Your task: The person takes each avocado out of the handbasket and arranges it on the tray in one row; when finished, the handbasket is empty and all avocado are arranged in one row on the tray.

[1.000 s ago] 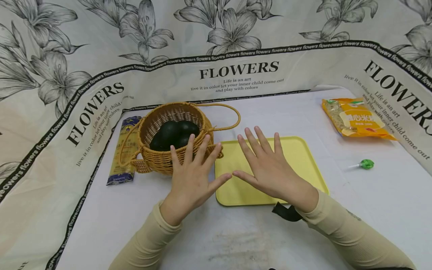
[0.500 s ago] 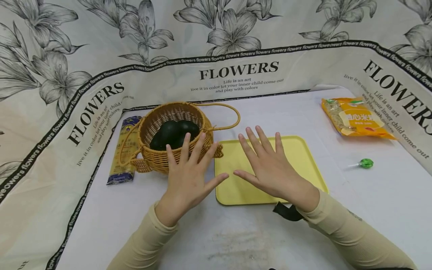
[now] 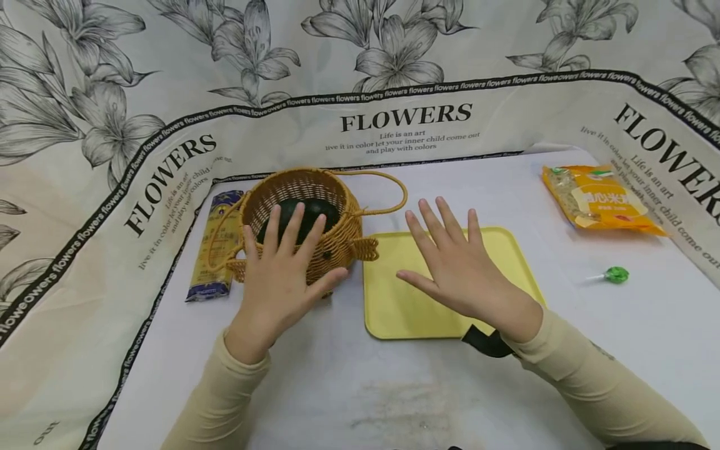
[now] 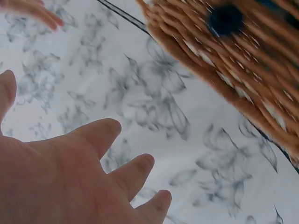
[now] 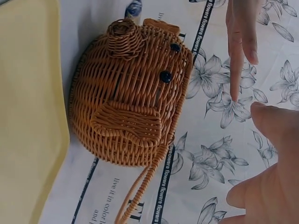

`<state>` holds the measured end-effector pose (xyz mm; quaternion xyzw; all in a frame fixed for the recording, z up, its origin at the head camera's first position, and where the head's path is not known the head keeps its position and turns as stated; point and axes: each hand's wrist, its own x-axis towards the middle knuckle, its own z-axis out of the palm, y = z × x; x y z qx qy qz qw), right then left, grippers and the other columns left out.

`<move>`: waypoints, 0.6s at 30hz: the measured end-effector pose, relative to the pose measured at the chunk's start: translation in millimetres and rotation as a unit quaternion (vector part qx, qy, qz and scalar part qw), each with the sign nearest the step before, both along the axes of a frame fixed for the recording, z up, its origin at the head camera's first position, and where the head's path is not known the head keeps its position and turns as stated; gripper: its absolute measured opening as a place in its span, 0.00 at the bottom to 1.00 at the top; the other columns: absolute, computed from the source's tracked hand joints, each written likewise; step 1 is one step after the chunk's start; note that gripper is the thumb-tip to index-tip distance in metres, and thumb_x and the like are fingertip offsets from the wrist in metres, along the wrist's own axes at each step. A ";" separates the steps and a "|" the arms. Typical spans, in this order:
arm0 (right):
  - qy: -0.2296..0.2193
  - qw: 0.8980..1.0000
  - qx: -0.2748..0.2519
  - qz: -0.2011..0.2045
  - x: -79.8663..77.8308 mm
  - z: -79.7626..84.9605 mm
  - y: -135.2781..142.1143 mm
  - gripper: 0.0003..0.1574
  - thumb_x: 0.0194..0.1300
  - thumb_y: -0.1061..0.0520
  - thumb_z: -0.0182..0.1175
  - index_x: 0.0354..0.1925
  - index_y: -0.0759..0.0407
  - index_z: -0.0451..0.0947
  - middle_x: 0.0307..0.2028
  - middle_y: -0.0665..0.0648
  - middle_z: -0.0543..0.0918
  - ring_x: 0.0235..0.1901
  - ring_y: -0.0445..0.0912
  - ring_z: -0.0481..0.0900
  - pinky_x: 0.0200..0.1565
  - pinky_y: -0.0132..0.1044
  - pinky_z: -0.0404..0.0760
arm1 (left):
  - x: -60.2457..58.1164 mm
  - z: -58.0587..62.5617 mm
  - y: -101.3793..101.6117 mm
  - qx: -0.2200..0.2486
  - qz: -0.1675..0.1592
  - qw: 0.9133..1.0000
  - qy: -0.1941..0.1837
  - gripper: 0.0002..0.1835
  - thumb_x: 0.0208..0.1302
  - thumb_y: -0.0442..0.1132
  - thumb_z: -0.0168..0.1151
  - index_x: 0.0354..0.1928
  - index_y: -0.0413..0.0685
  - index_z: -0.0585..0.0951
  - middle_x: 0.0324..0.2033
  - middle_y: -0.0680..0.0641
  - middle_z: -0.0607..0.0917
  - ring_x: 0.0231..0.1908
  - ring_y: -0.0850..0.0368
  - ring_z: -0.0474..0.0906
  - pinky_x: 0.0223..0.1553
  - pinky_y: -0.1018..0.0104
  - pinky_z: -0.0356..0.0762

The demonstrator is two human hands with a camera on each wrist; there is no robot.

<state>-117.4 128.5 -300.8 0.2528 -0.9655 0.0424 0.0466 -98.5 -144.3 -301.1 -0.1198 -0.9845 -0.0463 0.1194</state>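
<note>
My left hand [image 3: 278,287] hovers in front of the wicker basket [image 3: 343,250], its fingers straight and spread, holding nothing. Dark green, smooth rounded things [image 3: 326,214] lie inside the basket, partly hidden behind those fingers. Above the yellow tray [image 3: 388,312] is my right hand [image 3: 464,272], likewise spread and holding nothing. The right wrist view shows the basket's side [image 5: 126,93] with a woven snout, dark button eyes and an ear. In the left wrist view, the left palm [image 4: 56,177] is apart from the basket's wall [image 4: 224,60].
A yellow and blue packet [image 3: 210,250] lies left of the basket. At the right are an orange food bag [image 3: 604,200] and a green lollipop [image 3: 616,275]. A black strap [image 3: 486,342] hangs at my right wrist. Flower-printed cloth [image 3: 405,119] borders the back and left.
My left hand has moved left and slightly up, over the basket's front, away from the right hand. The right hand keeps nearly the same place. The view has shifted a little.
</note>
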 end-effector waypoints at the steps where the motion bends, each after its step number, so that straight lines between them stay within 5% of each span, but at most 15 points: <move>1: 0.001 1.000 0.001 0.000 -1.1 1.5 -0.4 0.54 0.67 0.29 0.42 0.75 0.54 0.33 0.75 0.62 0.38 0.74 0.59 0.29 0.66 0.70 0.33 | -1.6 3.1 -6.2 0.004 0.008 1.000 -0.002 0.44 0.58 0.78 0.33 0.73 0.72 0.40 0.75 0.53 0.38 0.74 0.48 0.24 0.68 0.33 0.27; 6: -0.005 1.000 0.005 0.001 -10.8 8.5 -3.9 0.53 0.67 0.29 0.40 0.75 0.55 0.33 0.75 0.61 0.37 0.74 0.58 0.28 0.66 0.70 0.33 | -12.5 13.3 -41.1 0.023 0.043 0.999 -0.016 0.48 0.58 0.77 0.37 0.73 0.69 0.36 0.75 0.52 0.33 0.74 0.48 0.22 0.68 0.33 0.26; 18: -0.030 0.999 0.002 0.015 -55.8 28.8 -14.2 0.53 0.67 0.27 0.35 0.74 0.53 0.29 0.75 0.57 0.29 0.74 0.53 0.24 0.68 0.67 0.32 | -47.3 12.8 -104.8 0.088 0.039 0.991 -0.095 0.60 0.51 0.75 0.53 0.72 0.63 0.28 0.74 0.50 0.28 0.73 0.45 0.21 0.67 0.31 0.25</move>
